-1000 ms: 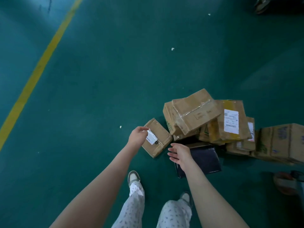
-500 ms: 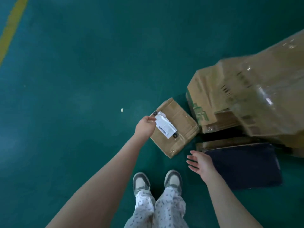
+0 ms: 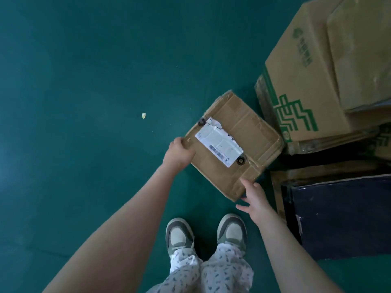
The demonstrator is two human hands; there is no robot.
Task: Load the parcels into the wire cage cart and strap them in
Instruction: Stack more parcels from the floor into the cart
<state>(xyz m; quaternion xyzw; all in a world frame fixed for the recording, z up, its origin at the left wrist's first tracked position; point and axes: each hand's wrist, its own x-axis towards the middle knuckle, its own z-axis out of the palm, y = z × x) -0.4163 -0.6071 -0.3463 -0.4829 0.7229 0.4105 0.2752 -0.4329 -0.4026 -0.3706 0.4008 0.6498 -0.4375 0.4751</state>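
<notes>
The left fingers [image 3: 182, 142] are curled tight on the left edge of the box [image 3: 243, 127], with the thumb on top. The rest of the left hand [image 3: 178, 154] sits just off that edge, over the floor [image 3: 84, 102].

The right fingers [image 3: 246, 183] are straight and spread apart. One tip lies on the box's near corner, and the others poke out just past it. The right hand [image 3: 257, 203] is not closed round anything.

The box is small, brown and flat, low down in front of the shoes [image 3: 179, 233]. I cannot tell if it lies on the floor or is up a little. A white label [image 3: 219, 145] is stuck on its top, near the left hand.

Just past the box's right side stands a big box [image 3: 306, 81] with green marks, and more brown boxes are piled on and behind it. A dark box [image 3: 342, 216] lies on the floor beside the right hand. A small pale scrap [image 3: 143, 115] lies on the floor, well off to the left of the box.
</notes>
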